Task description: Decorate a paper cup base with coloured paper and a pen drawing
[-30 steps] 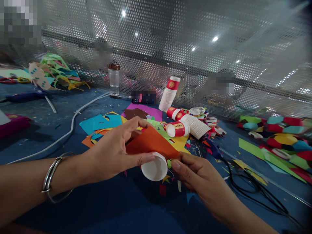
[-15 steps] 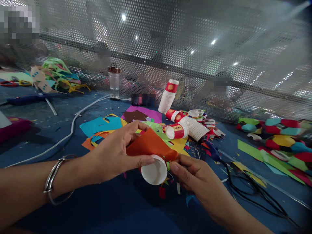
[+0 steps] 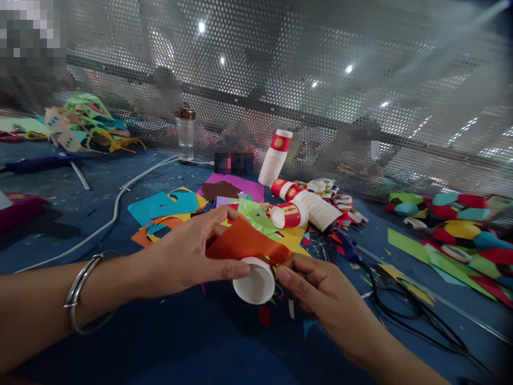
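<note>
At mid-frame, the left hand (image 3: 186,251) clasps a paper cup (image 3: 258,287) and orange sheet (image 3: 246,240); the right hand (image 3: 326,291) pinches the sheet, seemingly part-wrapped.

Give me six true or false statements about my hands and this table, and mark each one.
1. Your left hand holds a cup. True.
2. The cup's mouth faces away from the camera. False: it faces the camera.
3. Your right hand pinches orange paper. True.
4. The orange paper lies flat on the table. False: it is held in your hands.
5. The bottle is left of the standing cup stack. True.
6. The bottle lies on its side. False: it stands upright.
</note>
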`<state>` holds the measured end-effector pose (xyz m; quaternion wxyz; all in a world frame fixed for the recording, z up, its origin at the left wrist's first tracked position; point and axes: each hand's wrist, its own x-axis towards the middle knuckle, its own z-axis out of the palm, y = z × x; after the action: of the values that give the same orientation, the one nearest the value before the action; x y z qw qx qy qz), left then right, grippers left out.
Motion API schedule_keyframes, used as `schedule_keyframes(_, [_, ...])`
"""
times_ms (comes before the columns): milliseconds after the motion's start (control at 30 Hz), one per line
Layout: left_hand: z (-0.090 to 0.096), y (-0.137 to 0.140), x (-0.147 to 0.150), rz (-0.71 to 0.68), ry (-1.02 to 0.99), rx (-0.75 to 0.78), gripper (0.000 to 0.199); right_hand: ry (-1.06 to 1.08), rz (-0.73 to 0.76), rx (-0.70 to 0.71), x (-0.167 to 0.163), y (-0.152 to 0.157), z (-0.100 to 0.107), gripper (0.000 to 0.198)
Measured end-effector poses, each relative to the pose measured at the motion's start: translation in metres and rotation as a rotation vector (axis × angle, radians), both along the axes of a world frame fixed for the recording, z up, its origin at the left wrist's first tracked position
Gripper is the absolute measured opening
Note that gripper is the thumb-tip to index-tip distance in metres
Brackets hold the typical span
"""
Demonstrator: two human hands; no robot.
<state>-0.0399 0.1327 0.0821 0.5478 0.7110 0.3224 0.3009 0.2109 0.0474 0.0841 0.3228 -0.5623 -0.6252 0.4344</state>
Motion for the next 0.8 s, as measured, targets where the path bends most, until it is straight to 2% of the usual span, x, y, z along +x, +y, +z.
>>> schedule_keyframes(100, [-0.001,0.004,-0.004,-0.082,0.077,0.005,0.099,0.002,-0.004,0.013,0.002,0.001,-0.001,0.047])
schedule_keyframes(233, [0.006,0.006,-0.006,-0.106,0.15,0.033,0.084,0.016,-0.006,0.019,0.004,0.002,-0.003,0.047])
schedule_keyframes(467, [0.009,0.007,-0.006,-0.122,0.135,-0.105,0.052,0.027,-0.034,0.043,0.005,0.002,-0.001,0.05])
schedule_keyframes(800, [0.003,0.007,-0.007,-0.083,0.1,-0.131,0.046,0.057,-0.073,0.051,0.003,0.002,-0.002,0.046])
